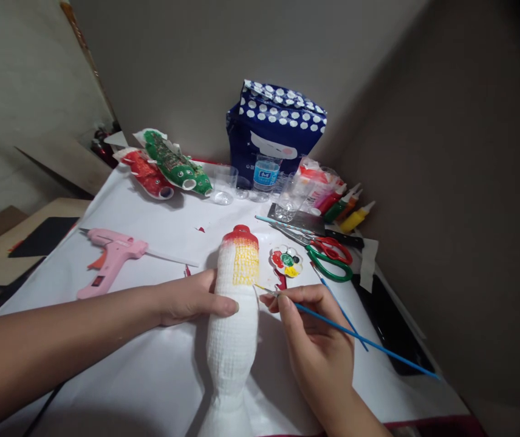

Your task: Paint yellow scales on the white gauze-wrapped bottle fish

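Note:
My left hand (203, 298) is wrapped round the middle of a white, gauze-textured bottle-like form (232, 340), thumb on top. Its far end is painted red, with a patch of yellow dots below the red. Between thumb and fingers, my right hand (317, 340) pinches a blue-handled paintbrush (355, 335). The brush tip is at the right edge of the form, beside the yellow patch. Just beyond the right hand lies a flower-shaped paint palette (286, 261) with red, green, black, yellow and white paint.
A pink glue gun (116, 252) lies at left. Behind are red and green painted fish (175, 164), plastic cups (224, 185) and a blue bag (278, 130). To the right are green-handled scissors (330, 264), another brush (339, 306), paint bottles (355, 218) and a black phone-like slab (387, 328).

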`<state>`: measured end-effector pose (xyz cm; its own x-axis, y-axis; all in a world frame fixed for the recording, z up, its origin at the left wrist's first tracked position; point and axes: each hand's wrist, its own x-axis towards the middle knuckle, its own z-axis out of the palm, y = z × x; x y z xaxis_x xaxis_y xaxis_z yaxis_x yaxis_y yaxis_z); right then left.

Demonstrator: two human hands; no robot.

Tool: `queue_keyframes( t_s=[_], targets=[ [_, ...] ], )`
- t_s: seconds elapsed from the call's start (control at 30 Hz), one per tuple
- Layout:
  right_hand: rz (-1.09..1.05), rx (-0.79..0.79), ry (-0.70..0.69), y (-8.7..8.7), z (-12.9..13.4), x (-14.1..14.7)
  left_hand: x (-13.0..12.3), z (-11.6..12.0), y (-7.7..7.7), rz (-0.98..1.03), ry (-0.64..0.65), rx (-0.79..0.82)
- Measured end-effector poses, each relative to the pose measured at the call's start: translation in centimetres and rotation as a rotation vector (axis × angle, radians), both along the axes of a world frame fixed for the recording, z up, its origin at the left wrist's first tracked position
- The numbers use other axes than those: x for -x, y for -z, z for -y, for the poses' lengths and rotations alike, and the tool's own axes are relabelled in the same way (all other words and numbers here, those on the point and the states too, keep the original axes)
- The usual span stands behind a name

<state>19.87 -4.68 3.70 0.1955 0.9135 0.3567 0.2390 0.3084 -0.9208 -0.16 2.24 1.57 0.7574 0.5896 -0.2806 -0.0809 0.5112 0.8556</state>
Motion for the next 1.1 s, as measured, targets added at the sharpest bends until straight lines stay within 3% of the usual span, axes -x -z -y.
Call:
queue_keyframes(
  t_s=[0.67,1.1],
  targets=[
    [-0.010,0.023,-0.080,0.86,-0.23,-0.33,-0.32,-0.41,0.15,0.048,0.037,-0.012],
    [0.050,0.048,-0.038,0.78,-0.17,-0.33,-0.19,-0.51,-0.08,0.122,0.076,-0.032]
  ],
)
